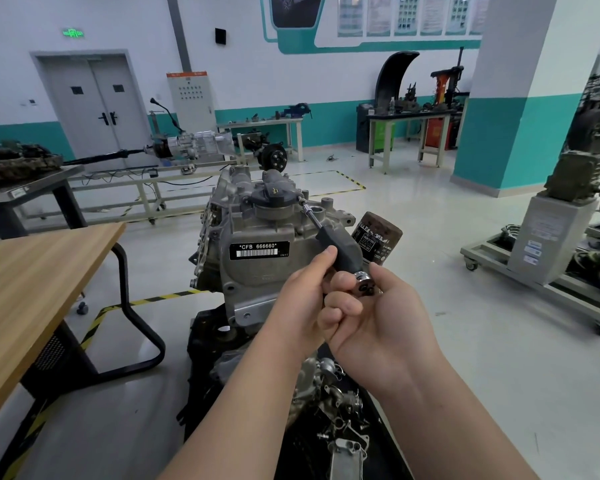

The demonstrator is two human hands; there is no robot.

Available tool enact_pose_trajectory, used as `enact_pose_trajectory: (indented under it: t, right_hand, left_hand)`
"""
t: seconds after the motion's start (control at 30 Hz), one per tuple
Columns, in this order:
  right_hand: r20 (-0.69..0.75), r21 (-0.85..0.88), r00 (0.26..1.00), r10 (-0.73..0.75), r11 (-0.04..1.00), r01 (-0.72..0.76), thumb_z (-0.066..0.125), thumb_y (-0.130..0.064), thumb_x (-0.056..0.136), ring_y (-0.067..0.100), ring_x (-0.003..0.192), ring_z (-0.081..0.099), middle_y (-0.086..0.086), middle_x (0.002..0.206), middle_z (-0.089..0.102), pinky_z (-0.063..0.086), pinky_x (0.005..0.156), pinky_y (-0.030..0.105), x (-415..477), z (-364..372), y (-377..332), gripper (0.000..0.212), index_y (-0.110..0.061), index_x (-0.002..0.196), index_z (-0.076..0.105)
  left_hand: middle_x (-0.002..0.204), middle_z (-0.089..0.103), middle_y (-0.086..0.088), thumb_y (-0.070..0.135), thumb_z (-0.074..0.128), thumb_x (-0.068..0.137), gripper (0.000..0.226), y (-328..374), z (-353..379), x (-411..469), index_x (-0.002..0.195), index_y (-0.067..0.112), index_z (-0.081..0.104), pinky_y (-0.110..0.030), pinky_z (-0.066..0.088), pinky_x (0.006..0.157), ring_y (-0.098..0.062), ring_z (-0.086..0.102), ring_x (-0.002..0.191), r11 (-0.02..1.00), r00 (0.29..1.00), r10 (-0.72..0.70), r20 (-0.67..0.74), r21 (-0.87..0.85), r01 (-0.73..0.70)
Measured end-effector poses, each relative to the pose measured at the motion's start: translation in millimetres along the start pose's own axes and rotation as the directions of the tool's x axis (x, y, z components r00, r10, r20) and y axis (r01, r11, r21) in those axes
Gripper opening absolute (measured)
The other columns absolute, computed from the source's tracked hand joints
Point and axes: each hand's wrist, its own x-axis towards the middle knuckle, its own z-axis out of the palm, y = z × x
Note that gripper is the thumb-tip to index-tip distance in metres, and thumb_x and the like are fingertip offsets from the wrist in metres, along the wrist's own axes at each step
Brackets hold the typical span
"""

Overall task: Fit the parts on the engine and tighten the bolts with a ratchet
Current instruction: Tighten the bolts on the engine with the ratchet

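1. The engine (pixel 250 282), labelled "CFB 666660", is standing upright on a dark stand in the middle of a workshop floor, at 12 o'clock from the person.
2. The ratchet (pixel 340 247), black-handled, is slanting from the hands toward 11 o'clock. Its thin extension is reaching a bolt (pixel 302 201) on the engine's top, just at 3 o'clock of the black filler cap (pixel 272 199).
3. The left hand (pixel 302 296) is gripping the black handle, with the thumb lying along its side. Its other fingers are hiding behind the tool.
4. The right hand (pixel 378 317) is curling its fingers (pixel 340 306) round the chrome end of the ratchet, touching the left hand.
5. An oil filter (pixel 378 240) is jutting out at the engine's 3 o'clock and seems to be mounted already, as does the labelled front cover.
6. Tightening appears to be under way at this one bolt. Whether it is snug cannot be told.
7. Loose metal parts (pixel 340 410) are lying heaped at 6 o'clock, below the forearms, suggesting that a good share of fitting and bolting is yet to come.
8. A wooden table (pixel 32 271) is flanking the engine at 9 o'clock, well apart from it.
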Motion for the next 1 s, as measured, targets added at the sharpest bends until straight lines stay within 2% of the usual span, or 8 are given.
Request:
enact_pose_trajectory:
  t: [0.17, 0.33, 0.5, 0.57, 0.63, 0.77, 0.87, 1.0]
  right_hand:
    - [-0.001, -0.115, 0.999, -0.036, 0.993, 0.035, 0.033, -0.035, 0.103, 0.011, 0.034, 0.035, 0.000, 0.056, 0.046, 0.038, 0.037, 0.020, 1, -3, -1, 0.036, -0.008, 0.099, 0.056]
    - [-0.031, -0.568, 0.974, -0.223, 0.806, 0.166, 0.037, -0.037, 0.103, 0.017, 0.041, 0.038, 0.006, 0.059, 0.049, 0.039, 0.047, 0.030, 6, -11, -3, 0.038, -0.006, 0.091, 0.057]
    - [0.191, -0.979, 0.848, -0.494, -0.036, 0.200, 0.041, -0.037, 0.100, 0.009, 0.050, 0.052, -0.007, 0.064, 0.058, 0.038, 0.049, 0.022, 4, -10, -11, 0.017, -0.022, 0.107, 0.045]
    - [0.378, -0.829, 0.791, -0.481, -0.557, 0.058, 0.036, -0.042, 0.100, 0.009, 0.053, 0.046, -0.012, 0.067, 0.050, 0.029, 0.044, 0.022, 1, -11, -12, 0.022, -0.027, 0.114, 0.030]
    - [0.529, -0.610, 0.744, -0.407, -0.792, 0.001, 0.032, -0.044, 0.100, 0.016, 0.058, 0.045, -0.011, 0.076, 0.051, 0.023, 0.044, 0.025, -2, -9, -9, 0.025, -0.027, 0.117, 0.024]
    - [0.538, -0.615, 0.743, -0.398, -0.788, 0.024, 0.030, -0.043, 0.101, 0.020, 0.064, 0.045, -0.009, 0.076, 0.048, 0.023, 0.046, 0.027, 3, -6, -6, 0.024, -0.026, 0.116, 0.022]
    - [0.528, -0.703, 0.737, -0.422, -0.704, 0.101, 0.032, -0.043, 0.100, 0.014, 0.060, 0.044, -0.013, 0.069, 0.044, 0.026, 0.047, 0.024, 6, -12, -8, 0.019, -0.028, 0.111, 0.025]
    - [0.322, -0.946, 0.834, -0.448, -0.173, 0.273, 0.042, -0.038, 0.098, 0.006, 0.063, 0.060, -0.009, 0.076, 0.063, 0.043, 0.056, 0.029, 12, -13, -5, 0.019, -0.029, 0.115, 0.042]
  left_hand:
    - [0.038, 0.050, 0.005, 0.043, 0.055, 0.093, 0.064, -2, 2, 1, 0.036, 0.014, 0.061, -0.010, 0.026, 0.025, -0.004, 0.044, 0.025, 0.999, 1.000, 0.024, -0.016, 0.035, -0.024]
    - [0.032, 0.036, 0.003, 0.052, 0.053, 0.090, 0.065, -5, 4, 3, 0.036, 0.017, 0.046, -0.010, 0.022, 0.034, -0.011, 0.035, 0.023, 0.996, 0.999, 0.035, -0.027, 0.082, -0.032]
    - [0.094, 0.044, -0.010, 0.039, 0.055, 0.094, 0.041, -1, 9, 0, 0.105, 0.002, 0.070, -0.024, 0.032, 0.056, -0.022, 0.038, 0.068, 0.993, 0.990, 0.122, -0.070, 0.006, -0.122]
    - [0.084, 0.043, -0.012, 0.036, 0.059, 0.091, 0.029, 0, 9, 0, 0.086, 0.013, 0.076, -0.025, 0.032, 0.061, -0.018, 0.038, 0.072, 0.993, 0.988, 0.119, -0.096, 0.001, -0.120]
    - [0.071, 0.052, -0.003, 0.034, 0.061, 0.090, 0.030, -2, 6, 3, 0.067, 0.017, 0.074, -0.025, 0.035, 0.061, -0.013, 0.044, 0.068, 0.993, 0.989, 0.112, -0.093, -0.013, -0.114]
    - [0.058, 0.058, 0.005, 0.034, 0.059, 0.092, 0.039, -1, 1, 2, 0.058, 0.021, 0.073, -0.020, 0.041, 0.050, -0.008, 0.053, 0.054, 0.992, 0.991, 0.127, -0.043, 0.030, -0.125]
    - [0.069, 0.057, 0.000, 0.039, 0.058, 0.092, 0.036, -1, -1, 1, 0.067, 0.024, 0.078, -0.027, 0.039, 0.062, -0.016, 0.050, 0.070, 0.988, 0.989, 0.145, -0.031, 0.065, -0.143]
    - [0.062, 0.061, 0.004, 0.046, 0.048, 0.094, 0.049, -1, 1, -1, 0.063, 0.022, 0.078, -0.029, 0.034, 0.065, -0.017, 0.043, 0.070, 0.983, 0.983, 0.177, 0.039, 0.046, -0.178]
